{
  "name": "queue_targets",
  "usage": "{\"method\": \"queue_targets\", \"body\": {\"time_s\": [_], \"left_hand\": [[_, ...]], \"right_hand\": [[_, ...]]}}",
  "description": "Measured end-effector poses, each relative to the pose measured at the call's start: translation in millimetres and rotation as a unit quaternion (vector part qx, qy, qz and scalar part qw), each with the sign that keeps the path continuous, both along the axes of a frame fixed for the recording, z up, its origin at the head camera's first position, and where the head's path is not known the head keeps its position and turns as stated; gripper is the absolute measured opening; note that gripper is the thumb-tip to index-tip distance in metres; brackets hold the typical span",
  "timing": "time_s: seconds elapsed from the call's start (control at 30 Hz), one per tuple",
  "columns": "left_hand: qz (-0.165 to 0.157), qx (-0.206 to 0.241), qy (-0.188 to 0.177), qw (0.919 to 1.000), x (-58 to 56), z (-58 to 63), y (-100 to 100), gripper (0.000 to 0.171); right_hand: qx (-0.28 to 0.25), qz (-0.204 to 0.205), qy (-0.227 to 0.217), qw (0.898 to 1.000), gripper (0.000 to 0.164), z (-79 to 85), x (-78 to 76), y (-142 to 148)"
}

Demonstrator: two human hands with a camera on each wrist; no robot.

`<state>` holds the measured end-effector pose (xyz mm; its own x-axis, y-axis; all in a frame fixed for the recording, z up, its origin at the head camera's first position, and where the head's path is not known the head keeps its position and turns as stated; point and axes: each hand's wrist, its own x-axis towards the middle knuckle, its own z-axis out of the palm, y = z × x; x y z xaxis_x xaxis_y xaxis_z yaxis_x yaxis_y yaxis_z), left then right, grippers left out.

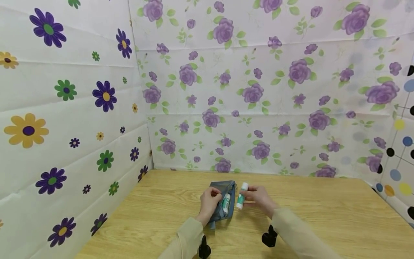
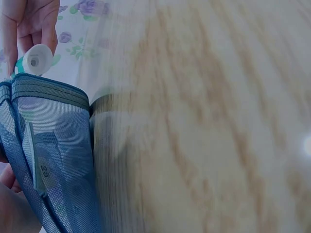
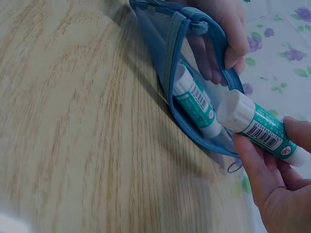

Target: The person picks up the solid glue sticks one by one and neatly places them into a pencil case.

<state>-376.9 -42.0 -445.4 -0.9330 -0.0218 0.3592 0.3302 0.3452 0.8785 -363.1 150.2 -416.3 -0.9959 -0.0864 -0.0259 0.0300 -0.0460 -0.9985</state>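
Observation:
A blue mesh zip pouch (image 1: 223,185) lies open on the table, its mouth facing right. My left hand (image 1: 208,205) pinches the pouch's edge, fingers and thumb bent at the mesh. Inside the mouth a white-and-green glue stick (image 3: 196,99) shows. Through the mesh in the left wrist view, round ends (image 2: 77,159) of several sticks appear faintly. Just right of the mouth, my right hand (image 1: 260,198) holds another glue stick (image 3: 265,127) between thumb and fingers, apart from the table in the right wrist view. One white end of it points toward the pouch.
The light wood table (image 1: 155,201) spreads to both sides of the pouch. A flower-print sheet (image 1: 252,118) hangs behind its far edge, and another patterned sheet (image 1: 64,140) stands along the left. A looped cord (image 3: 234,166) hangs from the pouch's zip end.

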Motion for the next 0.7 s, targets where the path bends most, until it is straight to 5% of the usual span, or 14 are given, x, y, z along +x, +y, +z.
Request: {"method": "queue_targets", "body": {"time_s": [0.7], "left_hand": [[0.006, 0.003, -0.003, 1.0, -1.3, -1.1, 1.3, 0.006]], "right_hand": [[0.011, 0.021, -0.03, 0.999, 0.035, -7.5, -1.2, -23.9]]}}
